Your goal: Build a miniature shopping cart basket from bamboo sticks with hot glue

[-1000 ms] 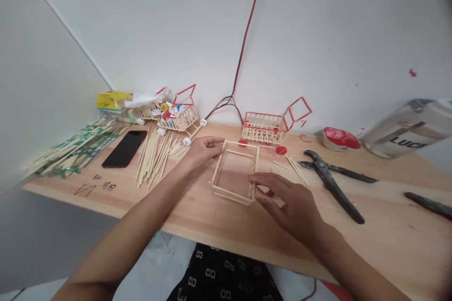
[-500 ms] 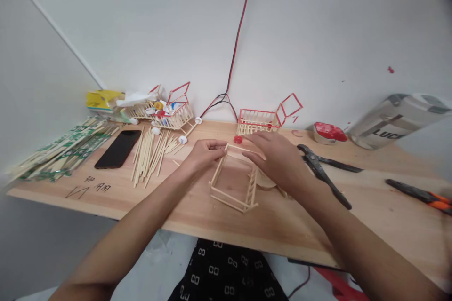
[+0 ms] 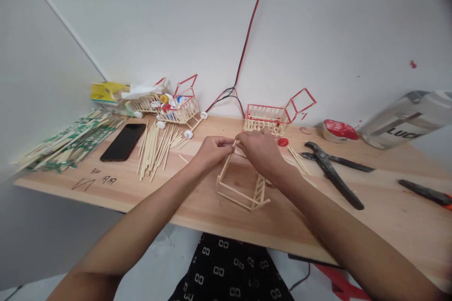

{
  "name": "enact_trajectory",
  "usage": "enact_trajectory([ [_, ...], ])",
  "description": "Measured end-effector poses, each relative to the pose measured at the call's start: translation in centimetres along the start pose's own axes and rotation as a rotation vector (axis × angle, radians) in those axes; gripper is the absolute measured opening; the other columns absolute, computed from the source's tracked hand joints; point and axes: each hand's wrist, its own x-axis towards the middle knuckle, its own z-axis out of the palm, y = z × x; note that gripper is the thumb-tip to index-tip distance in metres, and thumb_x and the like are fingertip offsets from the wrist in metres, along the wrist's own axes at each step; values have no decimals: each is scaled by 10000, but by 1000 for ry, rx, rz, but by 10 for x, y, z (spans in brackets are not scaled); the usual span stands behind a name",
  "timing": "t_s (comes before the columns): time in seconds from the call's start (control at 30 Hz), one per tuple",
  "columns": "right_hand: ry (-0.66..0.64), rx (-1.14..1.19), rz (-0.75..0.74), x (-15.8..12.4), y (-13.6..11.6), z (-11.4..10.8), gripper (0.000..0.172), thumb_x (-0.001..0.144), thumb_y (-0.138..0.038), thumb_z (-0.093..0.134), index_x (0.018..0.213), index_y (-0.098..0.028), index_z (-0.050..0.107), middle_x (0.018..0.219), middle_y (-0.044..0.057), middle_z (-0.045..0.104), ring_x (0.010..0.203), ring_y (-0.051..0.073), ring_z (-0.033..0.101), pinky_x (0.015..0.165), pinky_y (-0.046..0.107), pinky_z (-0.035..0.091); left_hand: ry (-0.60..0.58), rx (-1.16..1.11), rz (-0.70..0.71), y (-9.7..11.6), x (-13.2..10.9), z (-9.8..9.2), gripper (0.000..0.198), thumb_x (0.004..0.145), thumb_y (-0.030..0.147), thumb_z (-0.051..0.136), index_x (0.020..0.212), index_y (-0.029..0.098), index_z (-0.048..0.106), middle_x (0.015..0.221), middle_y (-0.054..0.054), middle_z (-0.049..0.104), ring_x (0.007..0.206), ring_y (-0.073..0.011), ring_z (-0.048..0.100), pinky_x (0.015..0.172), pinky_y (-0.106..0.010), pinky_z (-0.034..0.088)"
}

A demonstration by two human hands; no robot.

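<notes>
A small open frame of thin wooden sticks [image 3: 237,195] stands on the wooden table in front of me, with short slats along its right side. My left hand [image 3: 216,151] is closed, its thumb and finger pinching the far left corner of this frame. From the other side my right hand [image 3: 259,151] meets it there, fingertips pressed together at the same corner. The fingers cover the exact joint, and my right hand hides much of the frame's far side.
Loose sticks [image 3: 152,150], a phone [image 3: 123,142] and packaged chopsticks [image 3: 77,141] lie left. Behind stand finished mini carts [image 3: 181,111] and a red-trimmed basket [image 3: 267,116]. Rightward are pliers [image 3: 334,174], a red-paint tub [image 3: 339,131], a clear container [image 3: 406,120] and an orange-handled tool [image 3: 423,192].
My right hand has moved left and closed at the frame's far left corner, where my left hand stays. The whole view has shifted slightly.
</notes>
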Motion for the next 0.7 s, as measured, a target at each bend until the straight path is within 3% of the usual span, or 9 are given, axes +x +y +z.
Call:
enact_trajectory([
  [0.7, -18, -81, -99, 4, 1, -1, 242, 915, -119, 425, 851, -109, 658, 863, 152, 721, 847, 260, 641, 746, 362, 263, 59, 129, 46, 0, 0, 3, 240, 634, 147, 649, 833, 146, 783, 648, -2, 687, 685, -165, 609, 637, -241, 467],
])
